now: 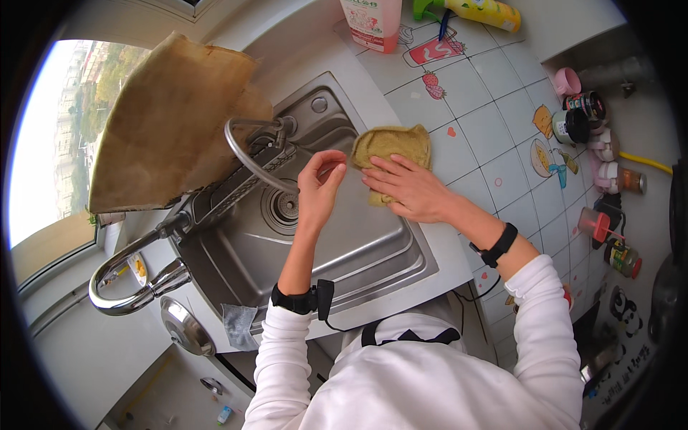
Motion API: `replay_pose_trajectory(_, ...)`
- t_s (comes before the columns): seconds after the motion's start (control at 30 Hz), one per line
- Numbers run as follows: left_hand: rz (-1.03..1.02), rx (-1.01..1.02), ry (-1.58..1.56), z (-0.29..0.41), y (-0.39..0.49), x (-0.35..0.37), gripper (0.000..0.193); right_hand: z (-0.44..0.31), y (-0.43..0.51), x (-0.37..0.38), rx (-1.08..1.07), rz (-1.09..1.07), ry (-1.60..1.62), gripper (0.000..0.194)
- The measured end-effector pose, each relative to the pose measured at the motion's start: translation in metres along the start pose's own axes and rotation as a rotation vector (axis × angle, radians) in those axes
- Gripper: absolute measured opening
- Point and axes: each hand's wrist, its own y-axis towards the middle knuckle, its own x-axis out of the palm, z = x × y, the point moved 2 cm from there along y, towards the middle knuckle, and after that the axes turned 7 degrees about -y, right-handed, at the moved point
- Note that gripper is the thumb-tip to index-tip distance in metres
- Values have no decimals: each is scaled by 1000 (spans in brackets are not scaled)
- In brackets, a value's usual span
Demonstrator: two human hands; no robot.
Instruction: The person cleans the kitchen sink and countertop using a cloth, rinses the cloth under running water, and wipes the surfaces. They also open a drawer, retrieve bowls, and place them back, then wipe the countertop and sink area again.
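Note:
A folded olive-yellow cloth (395, 141) lies over the right rim of the stainless steel sink (355, 236) and the counter beside it. My right hand (411, 188) rests flat on this cloth, fingers stretched out and slightly apart. Above the basin hovers my left hand (320, 185), its fingers curled and the thumb near them, with nothing visible between. It is a little left of the cloth and does not touch it. Just behind that hand, a thin curved metal spout (252, 161) reaches over the basin and its drain (287, 205).
A chrome faucet (121, 306) and black caddy (215, 201) line the sink's left side. Large brown cardboard (172, 129) leans by the window. A grey cloth (239, 325) hangs at the front edge. Right, a pink-liquid bottle (373, 27), spray bottle (484, 12) and several jars (570, 126) stand or lie.

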Motion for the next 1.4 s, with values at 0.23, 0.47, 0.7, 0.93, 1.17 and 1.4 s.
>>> replay_pose_trajectory(0.23,101,-102,-2,-15,-80,-76,19,85,-66,-27,554,122,-309,65)
replay_pose_trajectory(0.47,121,-132,-17,-45,-181,-147,20,68,-106,23,759,358,-270,63)
replay_pose_trajectory(0.7,114,-113,-4,-79,-280,-228,20,-116,-149,91,788,404,-148,65)
replay_pose_trajectory(0.93,197,-79,122,-103,-385,-297,18,-266,-100,153,788,439,-112,63)
replay_pose_trajectory(1.17,365,-34,272,-116,-471,-360,18,-397,-11,195,599,333,-103,64)
replay_pose_trajectory(1.4,516,28,460,-133,-517,-364,40,-451,45,195,523,208,559,60)
